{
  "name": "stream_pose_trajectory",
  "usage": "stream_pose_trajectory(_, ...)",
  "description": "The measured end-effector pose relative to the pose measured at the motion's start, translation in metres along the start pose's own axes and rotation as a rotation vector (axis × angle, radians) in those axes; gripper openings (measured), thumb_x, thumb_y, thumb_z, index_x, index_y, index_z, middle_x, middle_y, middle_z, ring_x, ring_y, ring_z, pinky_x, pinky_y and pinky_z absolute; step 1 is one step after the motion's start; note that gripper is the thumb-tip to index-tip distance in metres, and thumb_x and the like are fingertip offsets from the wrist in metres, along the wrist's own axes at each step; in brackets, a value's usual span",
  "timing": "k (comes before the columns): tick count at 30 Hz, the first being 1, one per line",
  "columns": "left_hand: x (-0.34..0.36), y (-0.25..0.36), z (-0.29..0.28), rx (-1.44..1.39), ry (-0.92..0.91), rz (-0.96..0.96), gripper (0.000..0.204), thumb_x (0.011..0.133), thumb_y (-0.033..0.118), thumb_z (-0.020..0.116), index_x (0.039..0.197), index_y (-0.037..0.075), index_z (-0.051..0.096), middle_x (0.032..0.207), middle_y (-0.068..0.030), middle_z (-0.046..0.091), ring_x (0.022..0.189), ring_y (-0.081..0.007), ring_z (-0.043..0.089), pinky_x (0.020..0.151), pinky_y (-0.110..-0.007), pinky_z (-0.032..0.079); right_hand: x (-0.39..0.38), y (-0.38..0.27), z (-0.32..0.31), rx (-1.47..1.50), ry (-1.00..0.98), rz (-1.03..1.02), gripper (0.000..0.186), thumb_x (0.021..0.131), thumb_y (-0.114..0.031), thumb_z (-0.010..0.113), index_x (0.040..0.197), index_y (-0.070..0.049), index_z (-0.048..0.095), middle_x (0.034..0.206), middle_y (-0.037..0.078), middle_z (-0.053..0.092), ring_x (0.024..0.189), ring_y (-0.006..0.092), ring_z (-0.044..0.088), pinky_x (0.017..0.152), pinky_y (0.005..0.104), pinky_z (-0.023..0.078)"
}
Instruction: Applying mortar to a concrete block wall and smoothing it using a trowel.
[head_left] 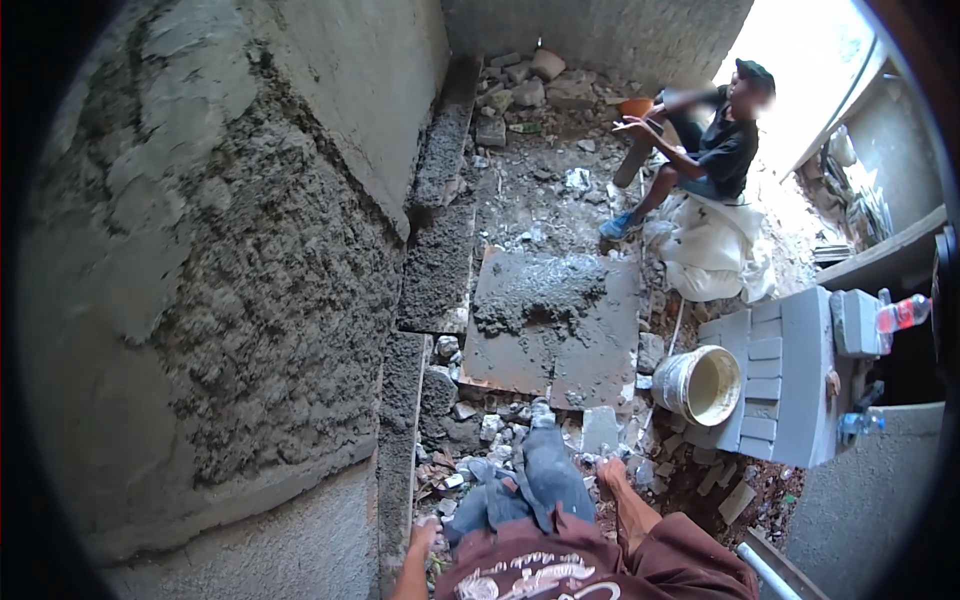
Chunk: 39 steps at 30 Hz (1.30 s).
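Observation:
My left hand [427, 533] hangs low beside my left thigh, near the mortar-covered ledge [400, 440]; its fingers are too small and blurred to read. My right hand [611, 474] is beside my right knee with its fingers curled in. Just beyond it lies a flat, pale grey rectangular piece [600, 430]; whether the hand touches it, I cannot tell. In front of my feet, wet grey mortar [545, 295] is heaped on a mixing board [510, 355]. Rough, fresh mortar [290, 290] covers part of the wall at my left.
A co-worker [725, 140] sits on white sacks [710, 245] at the far right, hands raised. A whitish bucket [697, 385] stands right of the board beside stacked grey blocks [790, 370] with plastic bottles [903, 315]. Rubble [465, 435] lies around my feet; an orange bowl [635, 106] sits at the back.

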<state>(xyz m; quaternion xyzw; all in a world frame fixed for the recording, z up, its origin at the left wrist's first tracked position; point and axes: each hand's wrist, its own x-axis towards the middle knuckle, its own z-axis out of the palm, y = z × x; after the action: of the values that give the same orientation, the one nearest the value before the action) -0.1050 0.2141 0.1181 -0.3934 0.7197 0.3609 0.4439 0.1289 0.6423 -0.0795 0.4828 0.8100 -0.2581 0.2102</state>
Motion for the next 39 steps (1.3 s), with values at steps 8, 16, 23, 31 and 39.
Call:
stream_pose_trajectory(8,0.105,-0.013,0.116,0.647,0.293,0.28,0.061,0.076,0.04,0.064,0.119,-0.002,0.05,0.115,-0.0169,0.058,0.105,-0.0306,0.055,0.091,-0.038,0.042,0.164,-0.147,0.083,0.235,-0.274,-0.25,0.04,0.083,-0.038,0.053,0.099,-0.002,0.059,0.089,0.026,0.062,0.082,0.0413,0.061,0.07,0.0484,0.048)
stream_pose_trajectory(16,0.205,-0.075,0.172,0.984,0.733,0.267,0.061,0.074,0.043,0.065,0.114,-0.001,0.054,0.114,-0.0144,0.059,0.101,-0.0312,0.057,0.086,-0.039,0.045,0.345,-0.311,0.234,0.367,-0.213,-0.512,0.03,0.084,-0.028,0.052,0.099,-0.002,0.058,0.094,0.027,0.061,0.089,0.0446,0.057,0.076,0.0499,0.047)
stream_pose_trajectory(23,0.204,-0.101,0.155,1.077,0.902,0.24,0.061,0.074,0.045,0.065,0.113,-0.001,0.055,0.112,-0.0142,0.06,0.1,-0.0313,0.058,0.086,-0.04,0.045,0.466,-0.334,0.229,0.74,-0.398,-0.141,0.026,0.089,-0.03,0.054,0.083,-0.005,0.054,0.065,0.01,0.058,0.051,0.022,0.056,0.045,0.035,0.043)
stream_pose_trajectory(31,0.206,-0.114,0.147,1.064,0.941,0.199,0.061,0.074,0.047,0.065,0.112,0.0,0.056,0.11,-0.0139,0.061,0.098,-0.0313,0.058,0.085,-0.04,0.046,0.395,-0.308,0.217,1.096,-0.384,0.092,0.033,0.091,-0.04,0.049,0.082,-0.008,0.051,0.059,0.004,0.051,0.047,0.0143,0.051,0.041,0.0321,0.044)
stream_pose_trajectory(39,0.203,-0.11,0.155,1.113,0.944,0.243,0.061,0.074,0.049,0.065,0.11,0.0,0.057,0.108,-0.0137,0.061,0.096,-0.0314,0.059,0.084,-0.041,0.046,0.533,-0.364,0.251,0.603,-0.071,-0.378,0.035,0.089,-0.037,0.051,0.077,-0.004,0.055,0.063,0.013,0.057,0.052,0.024,0.056,0.048,0.0389,0.044)
